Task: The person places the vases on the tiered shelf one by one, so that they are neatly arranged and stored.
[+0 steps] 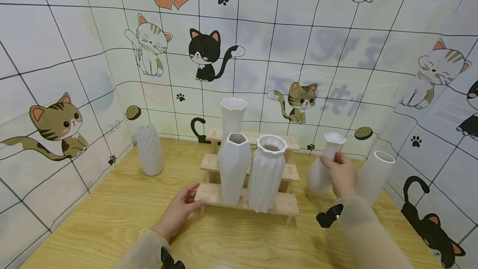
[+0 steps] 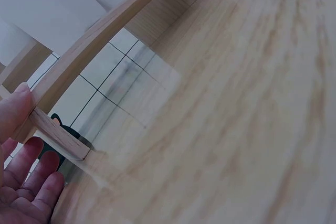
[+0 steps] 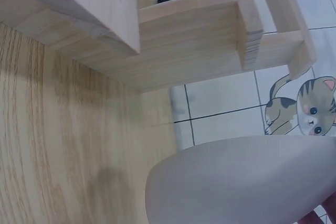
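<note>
My right hand (image 1: pixel 344 174) grips a white vase with a round belly and flared rim (image 1: pixel 321 173) by its neck, right of the stepped wooden stand (image 1: pixel 214 193). In the right wrist view the smooth belly of this vase (image 3: pixel 236 182) fills the lower right, with a shadow on the table beside it. My left hand (image 1: pixel 180 207) holds the left end of the stand's lowest step, thumb at the front edge. The left wrist view shows curled fingers (image 2: pixel 39 174) by the stand's short leg. A faceted vase (image 1: pixel 234 169) and a pleated vase (image 1: pixel 267 173) stand on the lowest step.
A tall vase with a scalloped rim (image 1: pixel 233 113) stands higher on the stand. On the table's left is a textured white vase (image 1: pixel 150 150); a plain cylindrical vase (image 1: pixel 377 177) stands right of my right hand. Cat-patterned walls (image 1: pixel 254 45) enclose the wooden table (image 1: pixel 239 244).
</note>
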{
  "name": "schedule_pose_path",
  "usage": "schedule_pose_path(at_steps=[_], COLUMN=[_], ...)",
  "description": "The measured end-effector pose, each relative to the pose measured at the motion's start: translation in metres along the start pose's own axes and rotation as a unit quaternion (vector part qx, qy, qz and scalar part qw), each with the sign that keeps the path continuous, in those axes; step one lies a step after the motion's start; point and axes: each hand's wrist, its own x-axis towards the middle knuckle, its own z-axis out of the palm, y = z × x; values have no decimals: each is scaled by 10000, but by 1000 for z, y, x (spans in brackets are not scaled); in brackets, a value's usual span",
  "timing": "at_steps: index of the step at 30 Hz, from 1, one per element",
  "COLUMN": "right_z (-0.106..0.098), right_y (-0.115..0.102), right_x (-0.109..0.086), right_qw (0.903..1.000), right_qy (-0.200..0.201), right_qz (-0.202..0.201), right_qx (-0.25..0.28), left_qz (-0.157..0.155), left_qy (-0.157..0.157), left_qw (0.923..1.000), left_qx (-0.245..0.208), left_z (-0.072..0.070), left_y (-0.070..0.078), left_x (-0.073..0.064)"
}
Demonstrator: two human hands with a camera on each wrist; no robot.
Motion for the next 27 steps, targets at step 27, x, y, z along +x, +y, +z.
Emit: schedule_pose_path(at_steps=[27], right_z=[-25], right_y=[-50], right_x=[-30], right_qw=[9974], right_qy=[-479], right_qz=[-522], right_qx=[-144], left_qz=[10], left_qy=[-66], left_qw=[10000], left_qx=[-14], left_z=[0], left_y=[0], left_x=[0])
